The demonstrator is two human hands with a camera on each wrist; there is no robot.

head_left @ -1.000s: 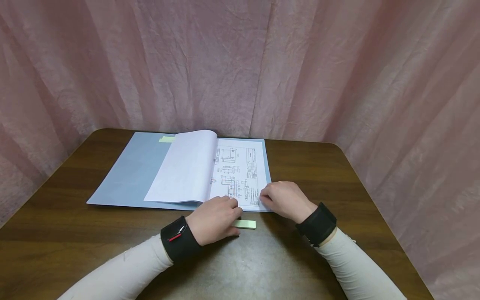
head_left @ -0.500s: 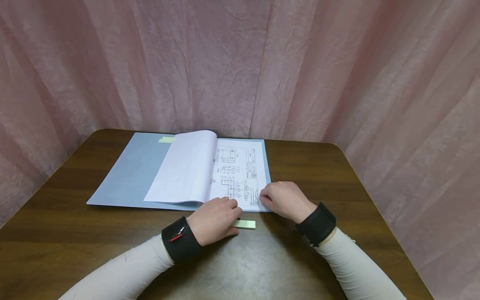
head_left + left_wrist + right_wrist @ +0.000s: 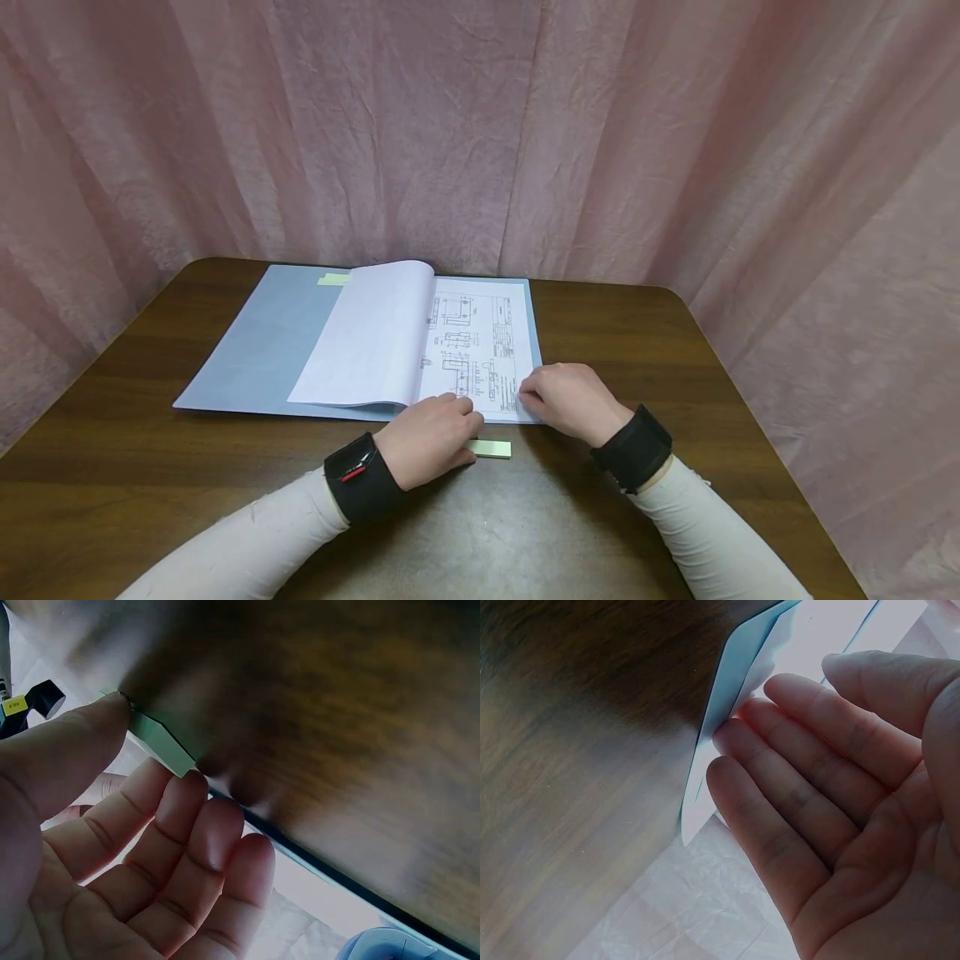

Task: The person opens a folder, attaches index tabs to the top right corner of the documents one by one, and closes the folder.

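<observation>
An open blue folder [image 3: 255, 350] lies on the brown table [image 3: 615, 333], with a turned white page [image 3: 367, 342] and a printed drawing sheet [image 3: 480, 342]. In front of it lies a pale green sticky note pad [image 3: 497, 449]. My left hand [image 3: 465, 435] covers the pad's left end. In the left wrist view the thumb and a fingertip pinch the pad [image 3: 161, 739] by its two ends. My right hand [image 3: 534, 396] rests at the folder's near right corner. In the right wrist view its straight fingers [image 3: 780, 772] touch the folder's edge [image 3: 727, 690].
A small green note [image 3: 333, 279] sticks out at the folder's far edge. Pink curtain [image 3: 480, 125] closes the table off behind and on both sides. Bare wood [image 3: 487, 533] lies between my forearms and to the right of the folder.
</observation>
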